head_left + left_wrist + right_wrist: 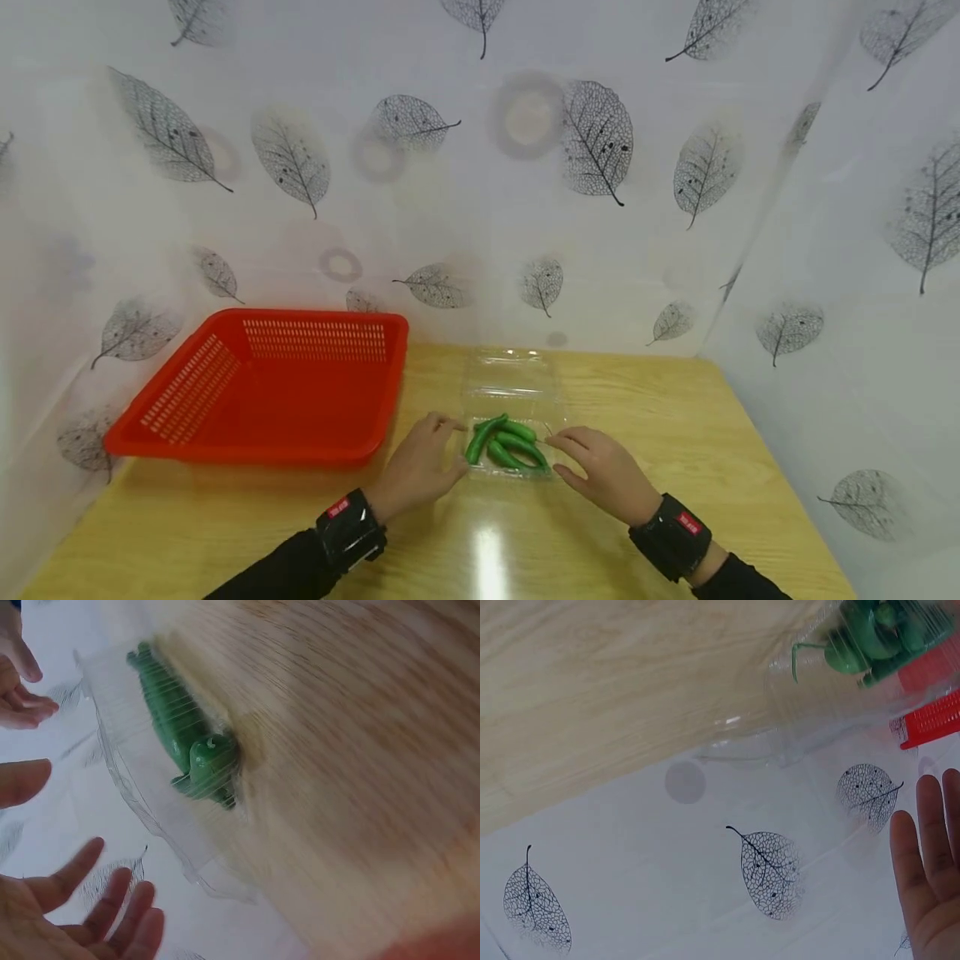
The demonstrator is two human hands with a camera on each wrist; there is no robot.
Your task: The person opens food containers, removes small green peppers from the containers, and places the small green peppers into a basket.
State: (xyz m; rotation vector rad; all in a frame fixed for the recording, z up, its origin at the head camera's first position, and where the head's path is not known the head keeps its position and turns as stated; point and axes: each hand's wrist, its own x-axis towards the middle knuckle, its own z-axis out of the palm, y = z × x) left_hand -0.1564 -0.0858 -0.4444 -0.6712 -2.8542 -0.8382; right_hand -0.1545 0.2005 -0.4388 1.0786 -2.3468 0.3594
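Note:
Several green chili peppers (486, 437) lie in the base of a clear plastic clamshell box (513, 392), whose lid is folded back toward the wall. My left hand (420, 468) is at the box's left side, fingers loosely extended and fingertips close by the rim. On the opposite side, my right hand (606, 473) has its fingertips right at the box's right edge, near a pepper stem. Through the transparent wall, the peppers (166, 712) show in the left wrist view. Relaxed, spread fingers of the right hand (937, 877) appear in the right wrist view.
A large red plastic basket (300, 454) with slotted walls stands left of the box on the light wooden table (645, 400). Behind the table hangs a white sheet (480, 192) printed with grey leaves, which also runs along both sides.

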